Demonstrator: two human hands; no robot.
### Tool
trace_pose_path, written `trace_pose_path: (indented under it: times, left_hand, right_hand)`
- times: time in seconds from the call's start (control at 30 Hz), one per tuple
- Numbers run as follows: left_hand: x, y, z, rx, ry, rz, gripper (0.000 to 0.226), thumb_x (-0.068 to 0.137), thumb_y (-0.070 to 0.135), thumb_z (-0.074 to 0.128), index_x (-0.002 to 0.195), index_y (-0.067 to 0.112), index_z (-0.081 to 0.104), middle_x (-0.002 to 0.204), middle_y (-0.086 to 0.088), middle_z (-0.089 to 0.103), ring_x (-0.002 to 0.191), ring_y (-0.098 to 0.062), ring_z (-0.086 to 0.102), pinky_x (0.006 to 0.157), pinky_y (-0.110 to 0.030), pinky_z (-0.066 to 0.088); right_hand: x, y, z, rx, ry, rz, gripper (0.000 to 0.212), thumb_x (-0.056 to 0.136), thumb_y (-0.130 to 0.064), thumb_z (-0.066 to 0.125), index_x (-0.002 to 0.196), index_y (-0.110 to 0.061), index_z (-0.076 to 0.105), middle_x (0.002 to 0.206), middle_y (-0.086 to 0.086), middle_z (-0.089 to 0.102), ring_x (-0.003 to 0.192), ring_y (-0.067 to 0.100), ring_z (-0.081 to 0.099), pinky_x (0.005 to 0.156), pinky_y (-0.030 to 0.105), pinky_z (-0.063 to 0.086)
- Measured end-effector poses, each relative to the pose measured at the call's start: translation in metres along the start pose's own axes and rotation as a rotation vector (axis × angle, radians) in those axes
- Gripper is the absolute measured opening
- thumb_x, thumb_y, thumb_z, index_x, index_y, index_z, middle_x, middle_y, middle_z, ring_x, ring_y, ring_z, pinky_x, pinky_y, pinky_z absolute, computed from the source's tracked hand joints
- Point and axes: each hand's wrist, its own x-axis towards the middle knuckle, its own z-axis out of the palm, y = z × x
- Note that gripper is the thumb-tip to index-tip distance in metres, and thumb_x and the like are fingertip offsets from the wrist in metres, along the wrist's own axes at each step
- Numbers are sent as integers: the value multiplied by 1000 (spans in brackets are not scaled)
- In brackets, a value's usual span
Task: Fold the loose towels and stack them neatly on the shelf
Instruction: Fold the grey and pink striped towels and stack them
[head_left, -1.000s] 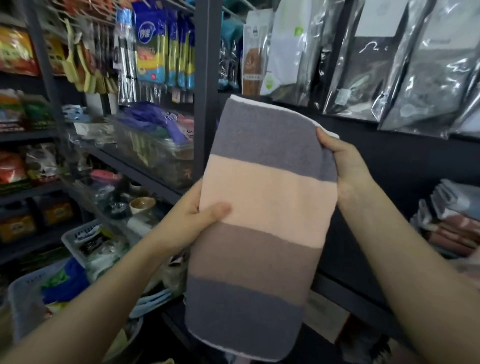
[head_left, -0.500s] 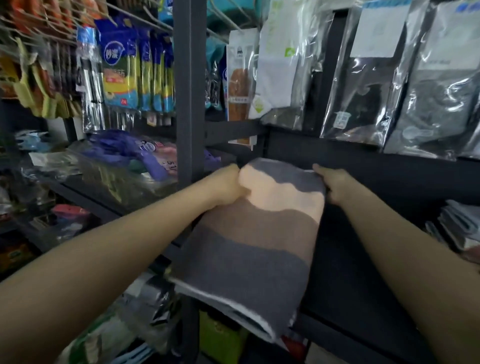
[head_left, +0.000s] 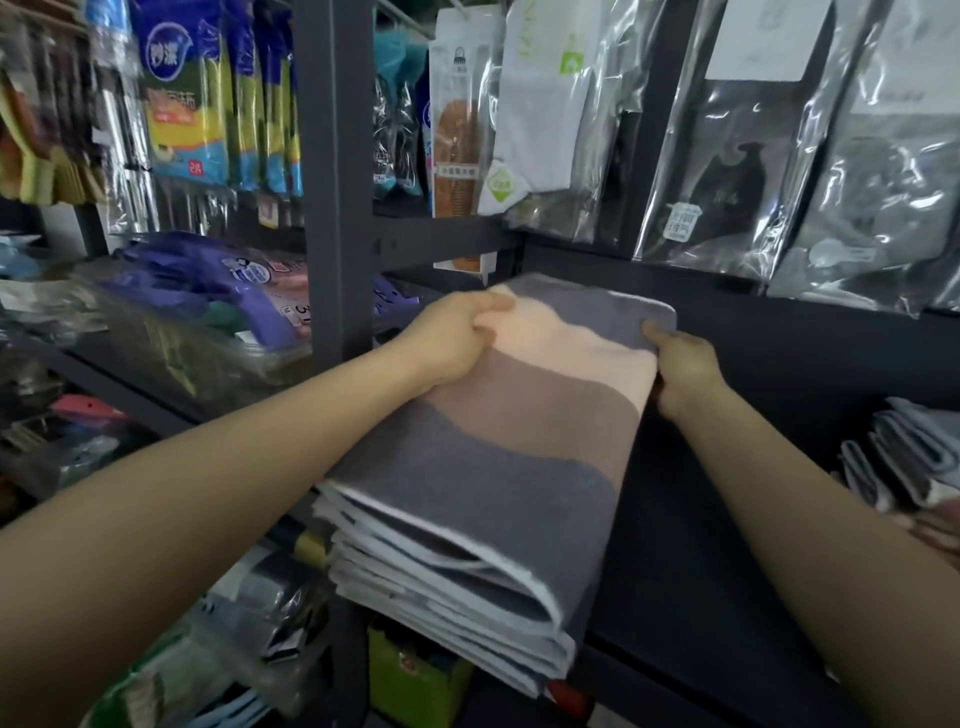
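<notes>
**On the dark shelf: a striped towel being set on its stack**

On the dark shelf (head_left: 727, 519) in front of me, a folded striped towel (head_left: 519, 441) lies on top of a stack of folded towels (head_left: 441, 582). Its bands run grey, peach, brown, then grey again toward me. The stack sits at the shelf's left end, just beside a grey metal upright (head_left: 337, 208), and its near edge appears to reach the shelf's front lip.

My left hand (head_left: 457, 343) grips the far left edge of the top towel, fingers curled round the cloth. My right hand (head_left: 680, 364) holds the far right edge, thumb on top; the other fingers are hidden under the towel, so I take it as a grasp. Both forearms reach in from the bottom of the view.

To the right, well apart, a second pile of folded cloth (head_left: 904, 467) rests on the same shelf. Hanging packaged goods (head_left: 727, 145) fill the wall above.

My judgement: the placing step is nearly done. The risk lies at the near edge, where the top towel's loose layers gape open and curl. If I pull my hands out quickly, the fold could drag back and spring apart. The stack also looks slightly fanned at the front, so pressing unevenly might slide it toward the edge.
</notes>
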Motion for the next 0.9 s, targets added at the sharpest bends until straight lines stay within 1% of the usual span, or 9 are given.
trace_pose_path:
  times: [0.07,0.13,0.2,0.33,0.43,0.57,0.63,0.73,0.9]
  left_hand:
    - [11,-2,3,140,-43,7,46,94,13,46,138,25,41,139,-11,39,122,-29,44,90,-18,31]
    - [17,-12,11,452,-259,-53,46,95,16,43,140,21,36,144,-15,25,129,-35,33,107,-34,28]
    - [14,-19,16,644,-410,-42,37,95,16,39,132,11,45,144,-18,26,130,-37,31,107,-42,29]
    - [-13,-1,0,380,-348,304,38,93,24,52,129,12,51,134,-6,49,123,-17,45,100,-19,31]
    - [-56,23,-16,-9,-444,405,34,89,41,51,120,28,57,120,11,61,107,1,56,91,-11,41]
    - [-100,28,-21,67,-463,549,55,81,56,46,125,22,54,120,14,55,113,1,50,97,-16,37]
    - [-114,20,-19,140,-449,592,74,71,62,55,131,20,46,127,13,47,119,2,41,101,-13,30]
    - [-132,8,-12,269,-357,627,95,60,65,70,137,20,37,135,10,42,121,0,37,97,-9,26]
    - [-146,-3,6,299,27,658,51,81,46,54,112,6,59,105,-6,66,93,-16,60,73,-26,46]
  right_hand:
    - [9,2,0,-59,31,9,15,89,-14,60,88,1,61,98,17,64,70,25,61,63,35,54]
    - [13,10,-3,-140,1,75,30,89,-16,60,107,7,57,104,18,61,74,24,60,66,36,53]
    - [10,18,-10,-200,-55,127,35,90,-18,60,113,7,54,105,17,60,77,21,60,63,30,51]
    - [-9,25,-17,-352,-128,0,38,91,-24,58,116,2,49,107,16,55,86,22,61,71,31,53]
    - [-42,22,-19,-711,-85,-290,46,89,-32,57,126,-5,46,124,11,44,109,22,52,96,34,44]
    - [-114,4,-17,-794,-313,-853,11,87,-23,59,82,-14,63,81,-9,55,73,0,52,68,14,38]
    - [-143,1,-18,-805,-469,-912,17,88,-20,58,72,-12,60,66,-7,56,63,3,52,59,12,37]
    - [-165,8,-23,-815,-467,-857,22,88,-18,58,67,-13,55,58,-7,52,55,5,47,56,21,38]
    - [-190,32,-43,-737,-468,-797,9,85,-26,62,83,-18,58,72,-11,59,68,-1,57,64,11,41]
